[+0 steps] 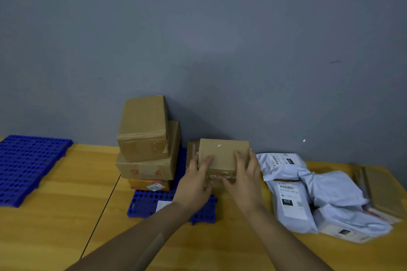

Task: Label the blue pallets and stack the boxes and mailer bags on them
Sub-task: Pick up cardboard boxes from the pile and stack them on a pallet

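- Two blue pallets lie on the wooden table (55, 237): the left pallet (28, 167) sits bare at the table's left edge, the middle pallet (143, 202) carries a three-box stack (147, 141) close to the grey wall (198, 39).
- Open tabletop spreads in front; white mailer bags (308, 193) crowd the right side.
- One small brown box (222, 156) sits beside the stack, over the middle pallet's right part, long axis running left to right, broad face tilted towards the camera.
- Left hand (196, 182) and right hand (244, 180) clasp its sides, fingers spread on top (both forearms reach straight forward).
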